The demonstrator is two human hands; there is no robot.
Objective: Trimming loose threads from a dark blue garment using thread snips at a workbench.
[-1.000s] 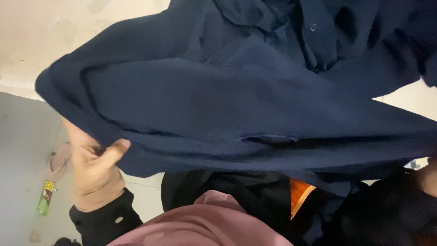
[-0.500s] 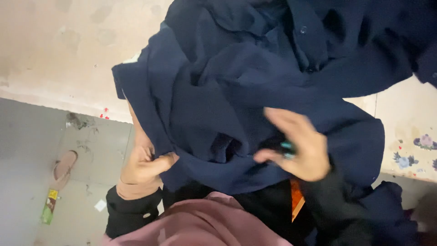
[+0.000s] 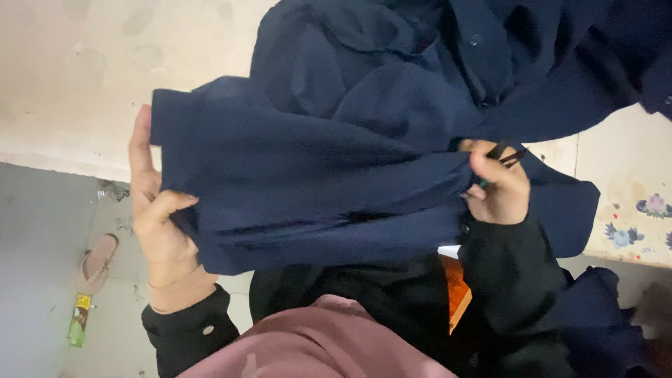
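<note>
Head view: navy garment (image 3: 364, 175) filled centre and upper right of frame. Left hand (image 3: 157, 224) pinched its folded edge at left. Right hand (image 3: 498, 185) gripped the cloth at right centre, with a thin dark tool (image 3: 505, 155) between the fingers. Sandal (image 3: 96, 260) lay on the floor, lower left.

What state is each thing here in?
Navy garment: bunched, held up off the surface.
Left hand: pinching the garment's edge.
Right hand: gripping a fold, with a thin dark tool between its fingers.
Sandal: lying on the floor.
</note>
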